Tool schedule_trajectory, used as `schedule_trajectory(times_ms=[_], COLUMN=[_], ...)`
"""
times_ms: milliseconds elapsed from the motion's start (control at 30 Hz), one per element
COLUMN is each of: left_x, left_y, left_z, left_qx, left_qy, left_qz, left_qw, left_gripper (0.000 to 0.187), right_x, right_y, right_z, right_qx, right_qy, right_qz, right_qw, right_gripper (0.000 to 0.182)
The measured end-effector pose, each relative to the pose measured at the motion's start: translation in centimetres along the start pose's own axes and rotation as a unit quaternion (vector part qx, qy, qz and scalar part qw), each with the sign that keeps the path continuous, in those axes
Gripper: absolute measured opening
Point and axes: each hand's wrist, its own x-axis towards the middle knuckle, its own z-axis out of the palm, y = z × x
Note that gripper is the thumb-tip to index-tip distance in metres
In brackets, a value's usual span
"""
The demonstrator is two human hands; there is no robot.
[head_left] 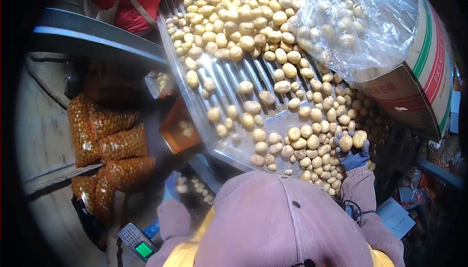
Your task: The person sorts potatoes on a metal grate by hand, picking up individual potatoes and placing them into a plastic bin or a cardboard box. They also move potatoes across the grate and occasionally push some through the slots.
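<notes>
Fingers (pixel 364 147) of R hand (pixel 353 159) hold 2 potatoes (pixel 360 138), 1 carton (pixel 402 87) nr.

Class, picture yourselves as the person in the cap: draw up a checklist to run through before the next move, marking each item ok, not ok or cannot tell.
1. Right hand has its load: ok; it cups two potatoes.
2. Left hand has a grip: cannot tell; it is blurred, low on the left.
3. Hands covered: ok; both show blue gloves.
4. Clear plastic kept off the loose potatoes: not ok; it overlaps some beside the carton.
5. Slatted metal surface free of potatoes: not ok; several lie on the slats.
6. Handheld device switched on: ok, judging by its lit green screen.
</notes>
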Motion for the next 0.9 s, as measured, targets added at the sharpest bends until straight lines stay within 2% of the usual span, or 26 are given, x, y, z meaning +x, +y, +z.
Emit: schedule_trajectory(times_ms=[67,133,200,267,300,333,367,433,467,500,533,567,633,767,900], left_x=[0.2,-0.1,0.3,-2.2,0.6,-1.4,-1.7,-1.2,-1.0,-2.5,-3.2,-2.9,-4.5,-4.3,-4.4], left_y=[-4.6,-4.5,-1.2,5.5,7.0,10.3,12.4,14.6,15.8,16.4,16.4,15.8,15.5,15.7,14.1], left_z=[-1.8,-0.7,2.0,9.3,11.0,15.8,19.8,26.0,29.1,32.2,34.3,36.0,38.2,38.9,39.9], left_qx=[0.113,0.187,0.226,0.170,0.192,0.153,0.149,0.263,0.306,0.382,0.465,0.522,0.605,0.571,0.573], left_qy=[0.107,0.136,0.127,0.108,0.108,0.052,0.031,-0.048,-0.089,-0.104,-0.117,-0.138,-0.085,-0.071,0.008], left_qz=[-0.045,-0.017,0.140,0.337,0.363,0.495,0.500,0.575,0.610,0.565,0.541,0.536,0.507,0.496,0.499], left_qw=[0.987,0.973,0.956,0.920,0.905,0.854,0.852,0.773,0.725,0.724,0.690,0.649,0.609,0.651,0.650], left_gripper=[0.033,0.029,0.026,0.024,0.028,0.029,0.030,0.044,0.051,0.062,0.068,0.068,0.066,0.058,0.044], right_x=[0.0,0.3,0.4,0.6,0.7,0.7,0.5,0.5,0.5,0.4,0.3,0.3,0.3,0.0,0.6], right_y=[-0.2,-0.4,-0.5,-0.7,-0.7,-0.7,-0.8,-0.6,-0.5,-0.4,-0.4,-0.4,0.0,-0.2,-0.3], right_z=[-0.4,-0.6,-0.8,-0.8,-0.9,-1.3,-1.4,-0.8,-0.5,-0.6,-0.8,-1.0,-1.4,-1.9,-1.3], right_qx=[0.005,0.007,0.011,0.009,0.009,0.006,-0.003,-0.021,-0.020,-0.017,-0.014,-0.011,0.018,0.035,0.036], right_qy=[-0.016,-0.034,-0.049,-0.069,-0.080,-0.044,-0.036,-0.020,-0.046,-0.046,-0.046,-0.046,-0.002,-0.022,-0.042], right_qz=[0.014,0.025,0.032,0.044,0.047,0.041,0.040,0.032,0.030,0.030,0.030,0.029,0.015,0.032,0.044], right_qw=[1.000,0.999,0.998,0.997,0.996,0.998,0.999,0.999,0.998,0.998,0.998,0.998,1.000,0.999,0.997], right_gripper=[0.073,0.073,0.073,0.071,0.070,0.072,0.072,0.070,0.071,0.071,0.071,0.071,0.076,0.077,0.076])
